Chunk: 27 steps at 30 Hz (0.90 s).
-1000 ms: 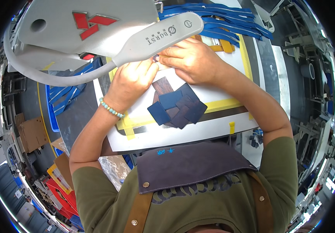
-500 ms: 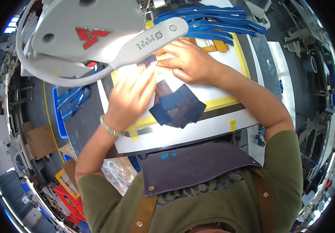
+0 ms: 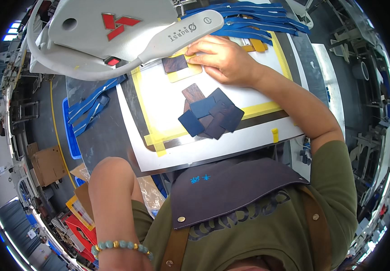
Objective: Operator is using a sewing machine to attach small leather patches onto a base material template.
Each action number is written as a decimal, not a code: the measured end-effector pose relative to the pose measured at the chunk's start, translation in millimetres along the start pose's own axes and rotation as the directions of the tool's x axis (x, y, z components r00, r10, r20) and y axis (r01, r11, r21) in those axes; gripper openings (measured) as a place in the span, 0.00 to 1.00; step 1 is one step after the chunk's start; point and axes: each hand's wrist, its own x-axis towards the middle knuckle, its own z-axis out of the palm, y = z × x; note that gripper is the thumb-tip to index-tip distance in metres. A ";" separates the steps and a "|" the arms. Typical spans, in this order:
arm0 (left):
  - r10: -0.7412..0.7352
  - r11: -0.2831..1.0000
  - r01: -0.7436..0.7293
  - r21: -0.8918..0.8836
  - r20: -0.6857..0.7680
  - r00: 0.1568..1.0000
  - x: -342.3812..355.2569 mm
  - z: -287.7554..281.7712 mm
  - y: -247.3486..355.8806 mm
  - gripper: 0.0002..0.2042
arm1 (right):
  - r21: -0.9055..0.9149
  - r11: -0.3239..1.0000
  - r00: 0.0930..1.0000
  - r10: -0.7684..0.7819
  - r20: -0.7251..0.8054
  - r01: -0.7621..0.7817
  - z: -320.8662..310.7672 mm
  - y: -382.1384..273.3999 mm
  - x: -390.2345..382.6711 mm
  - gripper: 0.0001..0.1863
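My right hand (image 3: 222, 58) reaches under a grey lamp arm. Its fingers are apart and partly bent, with the tips resting at the right edge of a small dark brown rectangular patch (image 3: 175, 64). That patch lies on a yellow-edged piece (image 3: 183, 76), partly covered by my hand. Nearer me, several overlapping patches, dark blue (image 3: 202, 107) and brown (image 3: 193, 93), lie loosely piled on the white work board (image 3: 159, 106). My left forearm (image 3: 113, 203) is folded back toward me, a beaded bracelet (image 3: 122, 245) at its wrist. The left hand itself is beyond the lower edge.
A grey machine head (image 3: 86, 40) with a lamp arm (image 3: 181, 34) overhangs the board's far left. Blue zipper strips (image 3: 249, 20) lie at the back, with others (image 3: 95, 104) at the left over a blue bin (image 3: 70, 135). Yellow tape (image 3: 260, 109) borders the board.
My left hand has left the brown patch and swung back out of view. The right hand stays beside the patch, which now shows plainly.
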 end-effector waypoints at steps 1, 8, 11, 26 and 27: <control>-0.003 0.995 -0.004 -0.101 -0.067 0.998 -4.6 3.6 0.6 0.15 | -0.005 1.000 1.000 0.008 0.013 -0.008 -1.4 1.0 -4.1 0.18; -0.322 0.446 0.175 -0.878 0.025 0.946 -14.9 12.3 23.0 0.19 | -0.017 1.000 0.999 0.021 0.042 -0.020 -6.6 4.3 -15.7 0.17; -0.251 0.492 0.146 -0.858 0.021 0.968 -3.7 8.4 27.3 0.20 | 0.055 0.998 0.998 -0.038 0.058 0.035 -1.0 0.1 -1.6 0.21; -0.141 0.600 0.082 -0.795 -0.005 0.990 -23.1 11.3 -7.4 0.21 | 0.118 0.993 0.979 -0.007 0.205 -0.017 1.2 -2.4 -2.2 0.23; -0.143 0.608 0.084 -0.789 -0.005 0.990 -24.5 11.4 -8.7 0.21 | 0.116 0.993 0.976 -0.026 0.217 0.000 0.9 -2.1 -1.1 0.23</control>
